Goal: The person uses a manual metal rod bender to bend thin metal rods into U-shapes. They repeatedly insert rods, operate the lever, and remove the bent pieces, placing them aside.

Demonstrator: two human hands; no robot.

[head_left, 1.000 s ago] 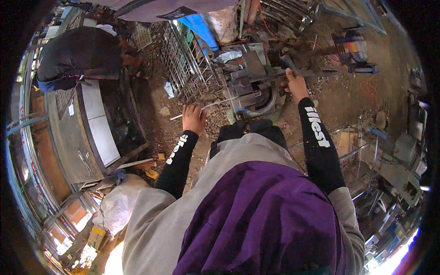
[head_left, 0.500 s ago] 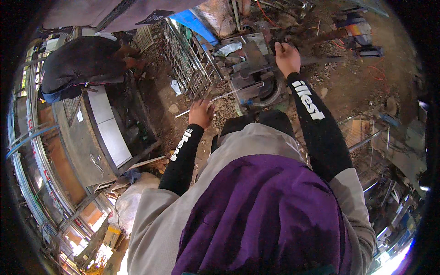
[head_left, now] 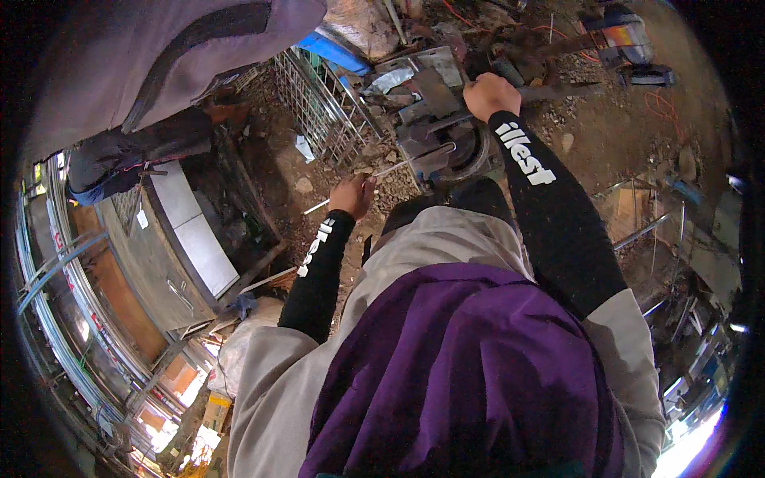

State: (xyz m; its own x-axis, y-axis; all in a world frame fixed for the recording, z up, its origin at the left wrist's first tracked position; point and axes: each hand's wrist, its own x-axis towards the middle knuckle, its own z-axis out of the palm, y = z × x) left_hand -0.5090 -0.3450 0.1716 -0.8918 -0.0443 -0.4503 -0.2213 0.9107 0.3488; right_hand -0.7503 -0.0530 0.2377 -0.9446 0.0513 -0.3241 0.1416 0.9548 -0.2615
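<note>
My left hand [head_left: 351, 197] is closed around a thin pale metal rod [head_left: 392, 168]. One end of the rod sticks out past the hand at the lower left. Its other end curls into a hook on a dark metal bending jig [head_left: 470, 167] with a round, curved rim. Farther off and to the right, my right hand [head_left: 492, 97] is closed on a dark metal lever [head_left: 456, 121] that lies across the jig. The fingers cover the part of the lever they grip.
A wire grid rack [head_left: 323, 103] stands left of the jig on stony ground. At the left sits a wooden cabinet [head_left: 159, 255] beside a person in dark clothes [head_left: 143, 151]. An orange cord [head_left: 665, 107] lies at the right, near a metal machine [head_left: 625, 44]. Grey-mauve cloth [head_left: 191, 56] fills the upper left.
My right hand has shifted slightly left with the lever. The left fingers have drawn in more tightly around the rod. The cloth at upper left covers more of the view.
</note>
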